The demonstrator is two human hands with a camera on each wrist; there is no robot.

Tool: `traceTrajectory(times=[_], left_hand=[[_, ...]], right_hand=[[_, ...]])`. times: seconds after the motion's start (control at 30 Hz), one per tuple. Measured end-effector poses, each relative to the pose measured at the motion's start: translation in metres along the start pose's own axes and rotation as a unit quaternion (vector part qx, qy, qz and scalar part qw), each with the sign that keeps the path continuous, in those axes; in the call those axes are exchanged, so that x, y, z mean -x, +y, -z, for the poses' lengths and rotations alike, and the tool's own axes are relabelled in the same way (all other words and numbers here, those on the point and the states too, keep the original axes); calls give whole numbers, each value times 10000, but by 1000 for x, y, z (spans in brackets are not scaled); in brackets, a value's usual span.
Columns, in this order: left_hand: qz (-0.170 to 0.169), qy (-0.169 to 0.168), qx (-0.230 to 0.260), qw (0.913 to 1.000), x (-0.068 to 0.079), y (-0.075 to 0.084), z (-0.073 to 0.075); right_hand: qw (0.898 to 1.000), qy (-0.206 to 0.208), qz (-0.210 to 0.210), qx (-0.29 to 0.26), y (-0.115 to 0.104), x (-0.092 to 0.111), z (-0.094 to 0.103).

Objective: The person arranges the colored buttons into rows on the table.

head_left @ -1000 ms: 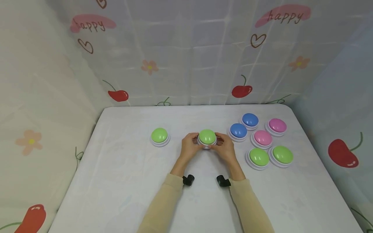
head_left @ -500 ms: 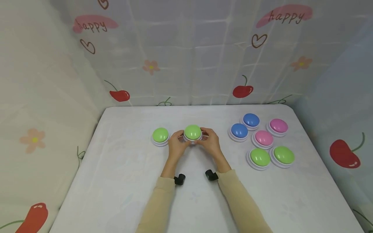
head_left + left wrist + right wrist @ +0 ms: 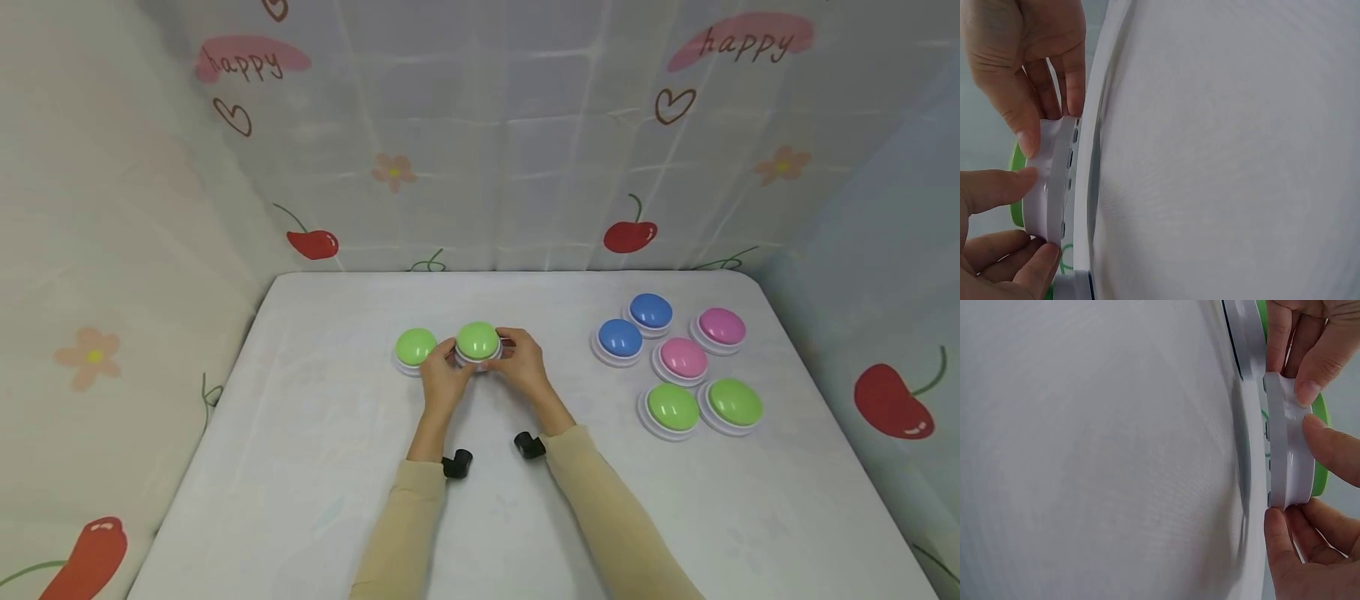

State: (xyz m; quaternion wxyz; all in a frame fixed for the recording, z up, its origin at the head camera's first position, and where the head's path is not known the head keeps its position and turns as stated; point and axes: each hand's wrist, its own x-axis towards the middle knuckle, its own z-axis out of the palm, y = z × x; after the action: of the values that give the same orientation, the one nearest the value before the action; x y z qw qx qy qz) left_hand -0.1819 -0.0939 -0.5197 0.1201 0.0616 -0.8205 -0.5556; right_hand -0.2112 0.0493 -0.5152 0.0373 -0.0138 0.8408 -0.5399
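Green-topped on a white base, the held button [image 3: 477, 340] is between our two hands, raised just clear of the white tabletop [image 3: 360, 467], near the middle of its width and towards the far edge. Our left hand [image 3: 442, 377] is curled partway, thumb and fingers pinching the left side of the base; our right hand [image 3: 522, 364] grips the opposite side in the same manner. Just left of our left hand we see a second green button [image 3: 412, 344], partly hidden by that hand; we cannot tell whether they touch. Towards the right edge we count six more: two blue buttons [image 3: 651, 311] closest to the far edge, two pink buttons [image 3: 722, 326], one towards the far right corner, and two larger-looking green buttons [image 3: 737, 401] side by side, farthest from the far edge. Our beige sleeves [image 3: 405, 525] end at the wrists, each with a small black fitting [image 3: 457, 463]. Beyond the far edge hangs a pale curtain [image 3: 540, 125] printed with cherries, hearts and flowers.
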Motion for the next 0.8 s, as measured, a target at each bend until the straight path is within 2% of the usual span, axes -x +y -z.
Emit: traceTrajectory(times=[0.33,0.8], left_hand=[[142,238,-244,9993,3,1,-2],[-229,616,-525,9965,6,-7,-7]], right_hand=[[9999,-122,-90,41,1,-2,-4],[9997,-181,1,164,6,-4,-8]])
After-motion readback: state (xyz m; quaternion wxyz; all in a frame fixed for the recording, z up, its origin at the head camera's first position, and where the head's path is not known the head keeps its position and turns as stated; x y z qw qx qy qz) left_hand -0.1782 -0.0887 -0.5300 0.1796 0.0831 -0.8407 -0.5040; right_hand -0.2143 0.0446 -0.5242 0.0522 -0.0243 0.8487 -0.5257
